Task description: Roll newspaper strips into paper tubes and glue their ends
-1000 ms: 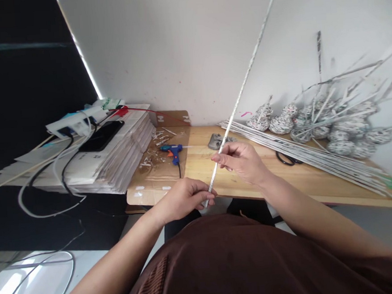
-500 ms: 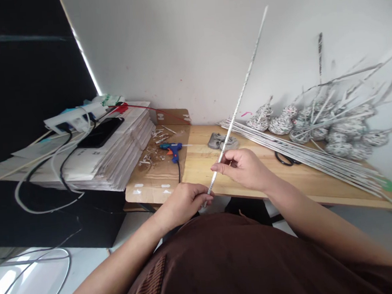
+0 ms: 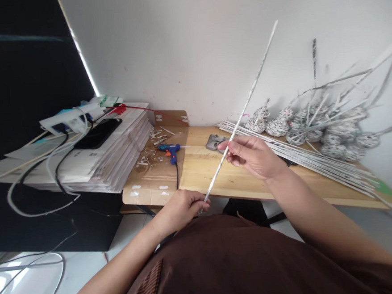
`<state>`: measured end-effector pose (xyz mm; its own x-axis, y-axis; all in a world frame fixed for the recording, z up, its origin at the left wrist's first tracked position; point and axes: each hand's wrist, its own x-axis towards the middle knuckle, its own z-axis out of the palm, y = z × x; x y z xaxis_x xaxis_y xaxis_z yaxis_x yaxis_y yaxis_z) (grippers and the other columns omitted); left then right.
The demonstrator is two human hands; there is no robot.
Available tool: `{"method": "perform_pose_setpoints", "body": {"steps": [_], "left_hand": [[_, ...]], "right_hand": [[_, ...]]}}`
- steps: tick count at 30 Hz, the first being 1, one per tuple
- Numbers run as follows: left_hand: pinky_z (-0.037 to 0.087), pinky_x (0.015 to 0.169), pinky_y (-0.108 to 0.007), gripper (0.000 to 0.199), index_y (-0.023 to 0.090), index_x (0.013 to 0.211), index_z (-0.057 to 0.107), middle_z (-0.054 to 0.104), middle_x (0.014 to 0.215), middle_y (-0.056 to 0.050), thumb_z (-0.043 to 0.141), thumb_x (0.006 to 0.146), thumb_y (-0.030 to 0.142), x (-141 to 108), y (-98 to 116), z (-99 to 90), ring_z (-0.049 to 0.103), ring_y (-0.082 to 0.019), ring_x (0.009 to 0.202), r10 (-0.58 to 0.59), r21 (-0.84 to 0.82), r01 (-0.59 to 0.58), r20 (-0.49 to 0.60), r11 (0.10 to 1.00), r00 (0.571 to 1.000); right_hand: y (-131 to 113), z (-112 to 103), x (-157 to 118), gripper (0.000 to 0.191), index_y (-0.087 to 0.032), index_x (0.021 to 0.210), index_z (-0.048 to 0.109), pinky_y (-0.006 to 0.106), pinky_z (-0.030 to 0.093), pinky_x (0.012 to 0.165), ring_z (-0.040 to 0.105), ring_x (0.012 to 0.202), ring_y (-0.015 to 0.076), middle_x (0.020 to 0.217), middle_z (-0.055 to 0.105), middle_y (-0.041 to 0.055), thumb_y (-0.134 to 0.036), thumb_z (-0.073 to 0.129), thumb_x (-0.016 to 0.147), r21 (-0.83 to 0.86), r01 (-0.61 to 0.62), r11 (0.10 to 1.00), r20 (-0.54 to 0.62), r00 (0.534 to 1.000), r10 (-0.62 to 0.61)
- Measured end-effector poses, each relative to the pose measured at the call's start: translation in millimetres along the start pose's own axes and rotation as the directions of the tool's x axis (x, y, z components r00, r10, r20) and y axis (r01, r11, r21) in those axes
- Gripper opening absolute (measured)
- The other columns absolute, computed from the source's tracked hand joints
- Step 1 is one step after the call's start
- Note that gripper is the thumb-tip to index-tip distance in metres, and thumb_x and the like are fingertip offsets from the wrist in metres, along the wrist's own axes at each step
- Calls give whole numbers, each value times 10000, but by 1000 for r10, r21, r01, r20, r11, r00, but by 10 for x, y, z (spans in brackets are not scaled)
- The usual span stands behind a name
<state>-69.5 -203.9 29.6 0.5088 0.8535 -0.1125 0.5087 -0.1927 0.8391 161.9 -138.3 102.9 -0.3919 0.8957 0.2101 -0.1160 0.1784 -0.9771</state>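
Observation:
A long thin rolled-paper stick (image 3: 249, 93) slants up and to the right over the near edge of the wooden table (image 3: 197, 169). Its lower end is pinched in my left hand (image 3: 186, 207), close to my brown clothing. Higher up, my right hand (image 3: 254, 155) has the thumb and fingers closed around the same stick. Behind the right hand lies a crumpled grey cloth-like thing (image 3: 213, 142), partly hidden by the fingers.
A blue glue gun (image 3: 171, 151) lies on cardboard (image 3: 144, 179) among paper scraps. Stacked paper (image 3: 116, 157) with a phone (image 3: 98, 133) and power strip (image 3: 69, 120) stands left. Several paper sticks (image 3: 304, 157) and woven paper gourd shapes (image 3: 276, 122) lie right.
My right hand has slid up along the stick, away from the left hand. The stick leans a little more to the right. My left hand still grips its lower end.

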Motion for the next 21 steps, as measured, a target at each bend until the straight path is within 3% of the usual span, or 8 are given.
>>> {"method": "perform_pose_setpoints", "body": {"steps": [5, 8, 10, 15, 21], "left_hand": [[475, 722, -237, 275, 195, 971, 747, 747, 861, -30, 517, 904, 329, 6, -33, 32, 654, -158, 769, -35, 15, 35, 6, 999, 999], [470, 718, -235, 283, 190, 985, 743, 744, 861, -30, 513, 907, 334, 6, -20, 37, 645, -151, 748, -44, 40, 43, 21, 998, 999], [466, 711, -232, 288, 190, 978, 744, 742, 857, -30, 506, 912, 338, 1, -17, 36, 641, -149, 743, -36, 50, 34, 25, 998, 999], [450, 693, -230, 292, 191, 965, 741, 730, 818, -25, 490, 924, 335, -11, -37, 43, 625, -144, 720, -2, 64, 2, 13, 998, 1000], [421, 663, -227, 266, 176, 875, 738, 715, 784, -24, 497, 915, 281, -4, 14, 56, 597, -136, 685, -2, 136, 6, -29, 991, 1000]], "right_hand": [[63, 53, 37, 230, -188, 689, 721, 214, 286, 410, 451, 498, 65, 592, 592, -7, -386, 837, 696, 70, 37, 997, -169, 985, -24], [93, 86, 44, 281, -182, 644, 670, 217, 280, 402, 420, 466, 60, 541, 551, -27, -397, 848, 675, 23, 62, 998, -270, 961, -53], [78, 95, 32, 284, -179, 670, 674, 222, 315, 421, 454, 491, 69, 571, 575, -18, -417, 827, 701, -66, 72, 995, -262, 961, -87], [-2, 106, -40, 294, -167, 759, 715, 237, 373, 491, 520, 580, 96, 669, 635, 14, -458, 743, 787, -328, 58, 943, -88, 992, -91], [-10, 123, -66, 378, -144, 704, 696, 243, 369, 509, 514, 561, 94, 651, 644, 31, -484, 654, 863, -478, 58, 876, -152, 977, -147]]}}
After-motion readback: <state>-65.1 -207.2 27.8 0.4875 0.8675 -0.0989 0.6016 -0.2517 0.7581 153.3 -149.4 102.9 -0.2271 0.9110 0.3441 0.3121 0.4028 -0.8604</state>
